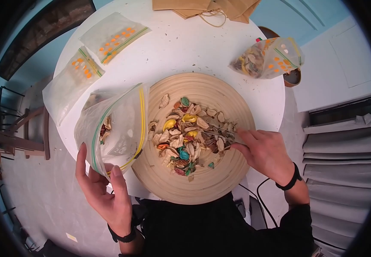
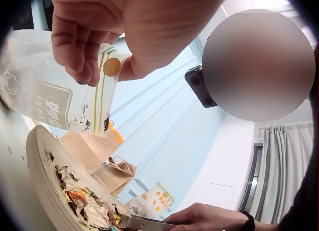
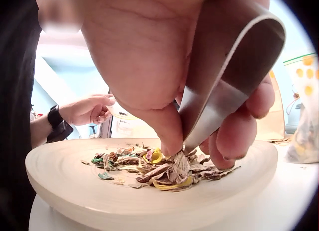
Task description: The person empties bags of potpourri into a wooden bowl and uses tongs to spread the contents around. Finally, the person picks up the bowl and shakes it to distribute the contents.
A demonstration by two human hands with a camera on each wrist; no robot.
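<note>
My left hand point(image 1: 104, 195) holds a clear zip bag point(image 1: 123, 137) by its edge, thumb on one side and fingers on the other. The bag's mouth gapes beside the plate, and some dried petals show inside. With my right hand point(image 1: 264, 154) I grip metal tongs point(image 3: 224, 76), their bent end arching up by my palm. The tips of the tongs reach into a heap of potpourri point(image 1: 181, 141) and are partly hidden among the pieces. Pale, yellow, teal and red dried petals make up the heap, which lies on a round wooden plate point(image 1: 172, 188).
Two flat zip bags with orange dots, one bag point(image 1: 72, 81) nearer and another bag point(image 1: 114, 36) behind, lie at the table's left. A filled zip bag point(image 1: 262, 60) stands at the back right. Brown paper bags point(image 1: 207, 8) lie at the far edge of the white table point(image 1: 159, 51).
</note>
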